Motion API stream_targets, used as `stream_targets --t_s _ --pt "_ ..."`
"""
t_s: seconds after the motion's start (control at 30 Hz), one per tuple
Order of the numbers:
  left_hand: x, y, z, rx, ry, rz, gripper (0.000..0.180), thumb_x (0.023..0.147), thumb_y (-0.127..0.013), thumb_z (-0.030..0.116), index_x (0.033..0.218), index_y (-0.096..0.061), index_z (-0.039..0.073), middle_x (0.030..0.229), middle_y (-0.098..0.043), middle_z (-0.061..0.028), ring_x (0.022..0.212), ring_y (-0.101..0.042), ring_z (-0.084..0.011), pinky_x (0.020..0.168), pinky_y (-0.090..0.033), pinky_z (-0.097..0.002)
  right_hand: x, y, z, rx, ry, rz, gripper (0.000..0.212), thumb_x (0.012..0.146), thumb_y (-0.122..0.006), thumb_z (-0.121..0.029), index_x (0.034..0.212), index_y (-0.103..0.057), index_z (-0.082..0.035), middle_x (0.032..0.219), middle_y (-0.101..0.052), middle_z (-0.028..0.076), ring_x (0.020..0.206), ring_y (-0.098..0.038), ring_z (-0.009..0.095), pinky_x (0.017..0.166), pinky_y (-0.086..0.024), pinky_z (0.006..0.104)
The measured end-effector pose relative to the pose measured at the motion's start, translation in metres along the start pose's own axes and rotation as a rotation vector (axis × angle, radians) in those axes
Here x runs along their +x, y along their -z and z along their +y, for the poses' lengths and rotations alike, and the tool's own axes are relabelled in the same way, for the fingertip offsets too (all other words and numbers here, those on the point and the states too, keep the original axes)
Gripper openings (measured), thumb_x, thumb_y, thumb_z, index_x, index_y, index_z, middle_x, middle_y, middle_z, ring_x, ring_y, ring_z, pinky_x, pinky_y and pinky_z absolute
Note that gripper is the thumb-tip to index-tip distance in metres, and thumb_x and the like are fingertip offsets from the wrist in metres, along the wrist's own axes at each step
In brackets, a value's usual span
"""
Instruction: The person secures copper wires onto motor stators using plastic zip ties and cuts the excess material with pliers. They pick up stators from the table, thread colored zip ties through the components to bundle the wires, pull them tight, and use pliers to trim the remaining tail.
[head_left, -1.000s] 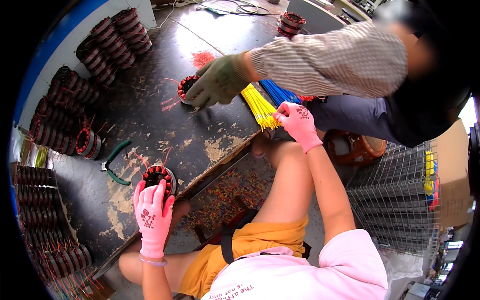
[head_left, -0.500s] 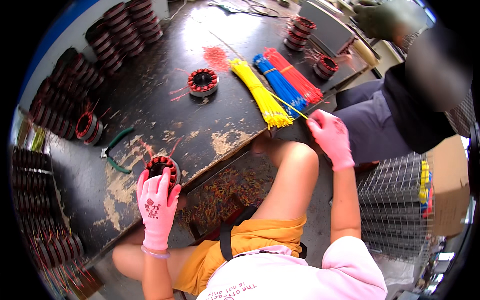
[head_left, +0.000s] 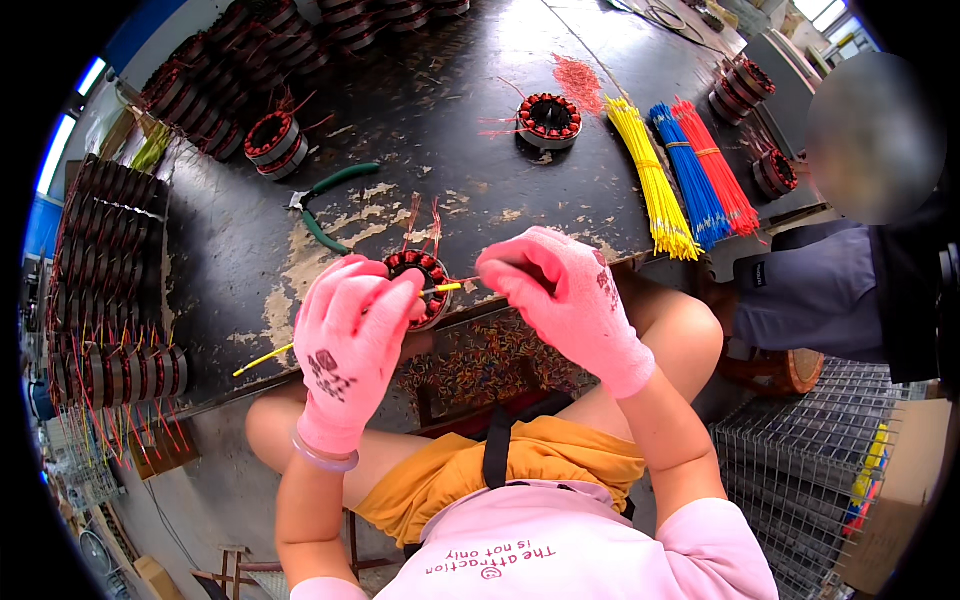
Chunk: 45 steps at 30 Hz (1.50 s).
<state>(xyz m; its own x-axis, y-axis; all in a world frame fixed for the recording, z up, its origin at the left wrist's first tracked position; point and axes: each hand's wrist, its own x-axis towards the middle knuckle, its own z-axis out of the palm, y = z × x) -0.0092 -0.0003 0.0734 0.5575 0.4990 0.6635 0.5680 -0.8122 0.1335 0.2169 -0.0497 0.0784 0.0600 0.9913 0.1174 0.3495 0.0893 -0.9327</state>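
Over the scuffed workbench (head_left: 440, 130), the left hand (head_left: 352, 335) pinches a yellow wire (head_left: 446, 288), seemingly steadying it. The right hand (head_left: 568, 295) pinches a red lead (head_left: 471, 280).

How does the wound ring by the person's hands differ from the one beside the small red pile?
The near ring is partly hidden behind the left hand; the far ring shows in full. The near ring's thin wires point toward the picture's top, while the far ring's wires point mainly left. Both have red windings.
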Motion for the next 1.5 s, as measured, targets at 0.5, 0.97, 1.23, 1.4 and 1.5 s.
stream_targets --t_s 0.5,0.97,1.23,1.4,1.5 --pt "-0.025 -0.063 -0.026 -0.383 0.421 -0.302 0.017 0.098 -0.061 0.011 0.115 -0.063 0.012 0.102 -0.061 -0.0094 0.087 -0.067 -0.0341 0.07 -0.053 -0.041 -0.01 -0.029 0.082 -0.098 -0.113 -0.214 0.02 0.096 -0.066 -0.014 0.106 -0.07 0.002 0.092 -0.074 0.009 0.085 -0.071 0.019 0.076 -0.055 0.0322" --pt "-0.022 -0.078 -0.018 -0.491 0.431 -0.143 0.025 0.097 -0.061 0.003 0.121 -0.062 0.007 0.105 -0.059 -0.0139 0.089 -0.065 -0.0334 0.075 -0.053 -0.0384 0.076 -0.034 0.096 0.468 -0.582 -0.527 0.022 0.099 -0.069 -0.027 0.109 -0.068 -0.007 0.087 -0.07 -0.001 0.072 -0.061 0.003 0.06 -0.045 0.0184" --pt "-0.022 -0.072 -0.018 -0.466 0.408 -0.248 0.026 0.091 -0.066 0.0 0.116 -0.064 0.007 0.109 -0.058 -0.0121 0.091 -0.066 -0.0328 0.076 -0.054 -0.0402 0.007 -0.045 0.073 0.098 -0.05 0.014 0.012 0.094 -0.067 -0.006 0.105 -0.07 -0.004 0.098 -0.07 0.009 0.083 -0.069 0.021 0.072 -0.055 0.0319" --pt "-0.019 -0.07 -0.02 -0.467 0.349 -0.278 0.022 0.088 -0.068 0.001 0.11 -0.065 0.005 0.112 -0.057 -0.0124 0.093 -0.066 -0.0338 0.077 -0.055 -0.0404 0.015 -0.032 0.07 -0.175 0.214 0.038 0.014 0.089 -0.071 -0.006 0.103 -0.072 -0.008 0.109 -0.068 0.01 0.092 -0.068 0.029 0.075 -0.056 0.0361" --pt "-0.013 -0.068 -0.017 -0.431 0.33 -0.297 0.017 0.089 -0.068 0.002 0.106 -0.065 0.004 0.112 -0.058 -0.0128 0.093 -0.066 -0.0342 0.076 -0.055 -0.0408 0.023 -0.026 0.061 -0.068 0.103 -0.062 0.013 0.092 -0.068 -0.006 0.104 -0.071 -0.005 0.098 -0.069 0.011 0.082 -0.067 0.024 0.071 -0.054 0.0342"
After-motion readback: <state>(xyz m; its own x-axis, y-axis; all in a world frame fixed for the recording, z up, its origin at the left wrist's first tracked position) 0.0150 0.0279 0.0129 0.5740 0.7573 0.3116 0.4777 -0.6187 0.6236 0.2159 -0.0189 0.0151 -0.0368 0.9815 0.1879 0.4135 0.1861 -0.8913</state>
